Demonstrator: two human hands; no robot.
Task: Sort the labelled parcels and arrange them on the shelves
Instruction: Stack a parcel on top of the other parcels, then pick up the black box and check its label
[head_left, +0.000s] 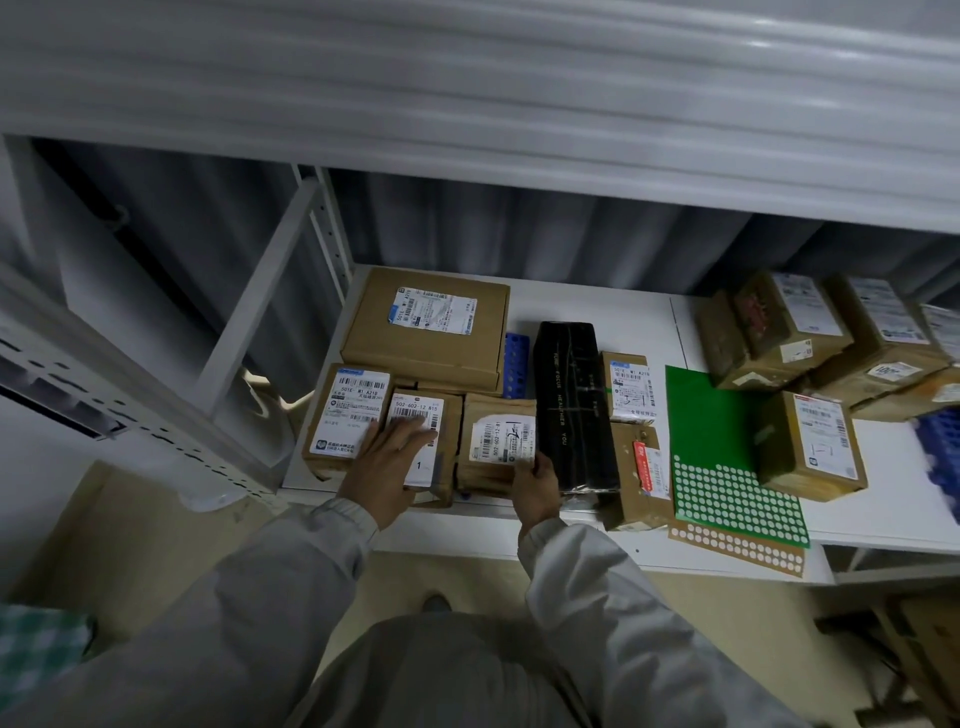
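Scene: You stand at a white shelf (597, 291), both hands on brown parcels packed along its front edge.
Landmark: The black box (574, 405) lies lengthwise near the shelf's middle; every place below is given from it.
Left hand: Your left hand (387, 467) rests flat on the 502 parcel (423, 449), two parcels left of the black box, fingers straight and slightly spread over its white label.
Right hand: Your right hand (535, 491) holds the front corner of the middle parcel (498, 441), which touches the black box's left side; the fingers curl over the edge, though how far under they reach you cannot tell.
Other parcels: A 501 parcel (345, 410) sits furthest left of the black box; a large flat box (426, 325) lies behind that row. A small labelled parcel (631, 387) stands just right of the black box, a green sheet (717, 421) beyond it, and stacked parcels (800, 332) well to the right.
Step in hand: By the look of it, you are squaring the front row, pressing one parcel still while seating its neighbour.
Next move: Likely push the middle parcel back until flush with the 502 parcel, keeping labels up and legible; mind the front edge, where several boxes overhang.
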